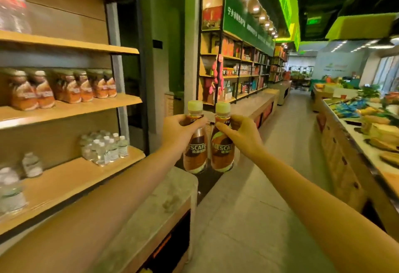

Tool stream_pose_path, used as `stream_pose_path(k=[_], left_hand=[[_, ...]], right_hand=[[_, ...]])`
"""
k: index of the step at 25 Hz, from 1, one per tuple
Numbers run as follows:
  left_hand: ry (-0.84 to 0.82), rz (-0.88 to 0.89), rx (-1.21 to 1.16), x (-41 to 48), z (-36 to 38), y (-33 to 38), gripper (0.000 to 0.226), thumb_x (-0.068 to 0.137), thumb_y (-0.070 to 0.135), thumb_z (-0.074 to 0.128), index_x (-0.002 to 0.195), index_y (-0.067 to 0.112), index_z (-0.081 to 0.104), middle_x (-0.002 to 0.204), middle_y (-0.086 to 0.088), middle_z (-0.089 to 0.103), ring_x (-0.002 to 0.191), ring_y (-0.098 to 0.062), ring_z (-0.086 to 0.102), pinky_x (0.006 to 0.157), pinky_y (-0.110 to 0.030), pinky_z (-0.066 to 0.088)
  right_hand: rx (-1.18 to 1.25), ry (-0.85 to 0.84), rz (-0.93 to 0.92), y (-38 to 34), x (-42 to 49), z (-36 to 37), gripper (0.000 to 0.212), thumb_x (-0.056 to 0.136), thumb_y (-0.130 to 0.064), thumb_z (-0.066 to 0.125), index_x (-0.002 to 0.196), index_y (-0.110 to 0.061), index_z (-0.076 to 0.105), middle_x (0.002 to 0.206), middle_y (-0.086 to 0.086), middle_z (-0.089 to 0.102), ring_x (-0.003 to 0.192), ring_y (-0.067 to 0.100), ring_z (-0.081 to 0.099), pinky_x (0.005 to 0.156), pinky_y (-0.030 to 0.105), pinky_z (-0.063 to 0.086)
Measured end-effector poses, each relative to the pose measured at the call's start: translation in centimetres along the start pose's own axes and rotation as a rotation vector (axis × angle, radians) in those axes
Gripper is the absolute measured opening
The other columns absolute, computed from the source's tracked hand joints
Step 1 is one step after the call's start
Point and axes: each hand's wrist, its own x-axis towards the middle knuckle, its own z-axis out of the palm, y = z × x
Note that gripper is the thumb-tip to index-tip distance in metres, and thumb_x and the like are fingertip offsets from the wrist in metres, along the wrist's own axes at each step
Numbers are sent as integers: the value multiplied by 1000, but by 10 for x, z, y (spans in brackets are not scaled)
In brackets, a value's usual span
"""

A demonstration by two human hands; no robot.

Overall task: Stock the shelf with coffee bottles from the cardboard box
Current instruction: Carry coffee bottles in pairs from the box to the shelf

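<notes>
I hold two brown Nescafe coffee bottles upright in front of me, side by side and nearly touching. My left hand (178, 129) grips the neck of the left coffee bottle (195, 152). My right hand (240, 131) grips the neck of the right coffee bottle (222, 154). Both have pale caps. On the wooden shelf (90, 106) to my left stands a row of several similar coffee bottles (64, 88), blurred. The cardboard box is not in view.
Water bottles (105, 148) stand on the lower shelf board, more at far left. A grey stone-topped counter (159, 206) juts out below the shelves. The aisle floor (254, 208) runs ahead between it and a produce counter (354, 143) on the right.
</notes>
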Motion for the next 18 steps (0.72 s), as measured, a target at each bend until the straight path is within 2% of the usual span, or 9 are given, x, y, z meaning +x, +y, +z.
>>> stream_pose_path(k=[3, 6, 9, 11, 13, 16, 18], left_hand=[[117, 15, 52, 74, -28, -20, 31, 81, 31, 69, 107, 15, 66, 93, 7, 62, 89, -9, 57, 80, -29, 43], [236, -9, 106, 143, -55, -39, 27, 79, 29, 71, 102, 14, 69, 94, 2, 67, 93, -15, 61, 83, -33, 48], [362, -6, 138, 202, -80, -62, 21, 77, 26, 73, 94, 15, 71, 91, -3, 70, 92, -19, 64, 83, -35, 52], [415, -12, 160, 233, -96, -76, 18, 77, 23, 73, 93, 15, 71, 88, -3, 69, 88, -18, 64, 78, -31, 52], [462, -1, 180, 267, -113, -93, 14, 77, 21, 73, 90, 17, 70, 84, 1, 68, 84, -15, 63, 71, -25, 50], [503, 28, 215, 315, -141, -115, 14, 77, 22, 73, 90, 19, 69, 84, 5, 66, 82, -10, 61, 68, -19, 47], [514, 30, 219, 349, -161, -130, 12, 78, 23, 73, 88, 22, 67, 82, 9, 64, 80, -7, 61, 69, -20, 48]], right_hand=[[40, -105, -68, 22, 84, 56, 26, 87, -25, 63, 111, -14, 64, 99, 0, 68, 90, 8, 64, 82, 24, 54], [87, -216, -112, 41, 163, 109, 25, 87, -26, 62, 109, -14, 64, 102, -2, 67, 93, 9, 63, 85, 28, 53], [138, -330, -168, 56, 231, 159, 25, 88, -26, 61, 110, -14, 64, 98, -6, 64, 92, 4, 59, 81, 22, 50], [184, -379, -191, 64, 265, 190, 26, 88, -25, 61, 112, -13, 63, 98, -7, 62, 92, 4, 58, 76, 16, 47], [229, -430, -209, 74, 299, 223, 28, 89, -24, 61, 115, -15, 63, 100, -10, 62, 92, 1, 58, 79, 16, 46], [293, -458, -245, 84, 345, 271, 21, 88, -24, 62, 109, -20, 64, 96, -12, 64, 83, -6, 60, 74, 12, 46], [325, -447, -246, 92, 374, 303, 19, 88, -24, 62, 106, -19, 65, 96, -8, 66, 83, -5, 61, 72, 12, 47]])
